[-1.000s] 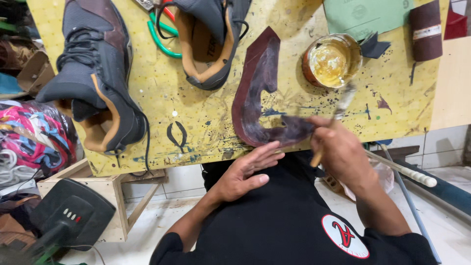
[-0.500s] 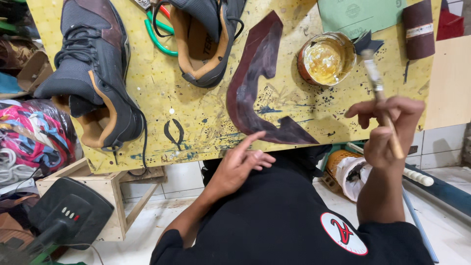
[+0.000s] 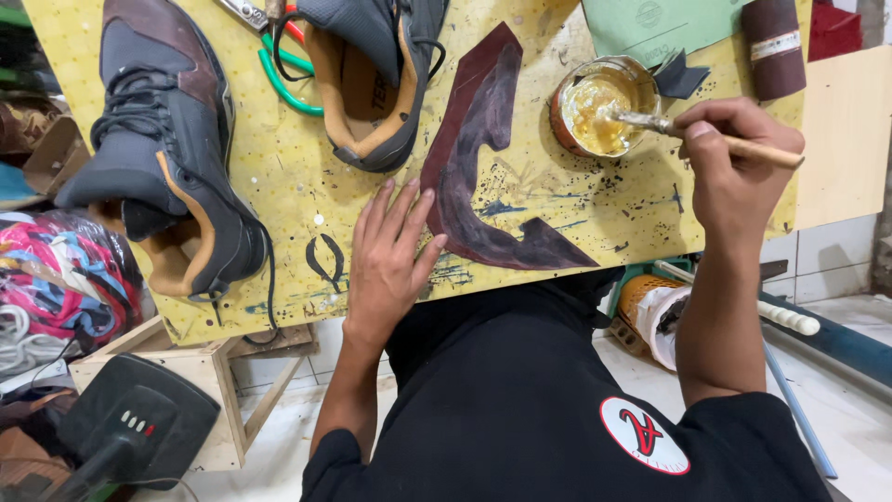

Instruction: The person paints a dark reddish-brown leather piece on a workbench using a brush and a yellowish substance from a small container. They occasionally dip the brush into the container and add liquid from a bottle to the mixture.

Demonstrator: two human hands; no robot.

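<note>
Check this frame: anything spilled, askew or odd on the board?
Nothing spilled fresh. The yellow board is flecked with dark stains, mostly around the leather piece. Both shoes lie on their sides. Left hand rests flat by the leather; right hand dips a brush in the glue tin.

bare yellow board (image 3: 548, 191) lay open between the leather piece (image 3: 474, 158) and the glue tin (image 3: 602, 105), room enough for a hand. the upper shoe (image 3: 372, 74) and green pliers (image 3: 288, 79) blocked the top; the left shoe (image 3: 158, 158) crowded the left edge beside the left hand (image 3: 390, 256).
</note>
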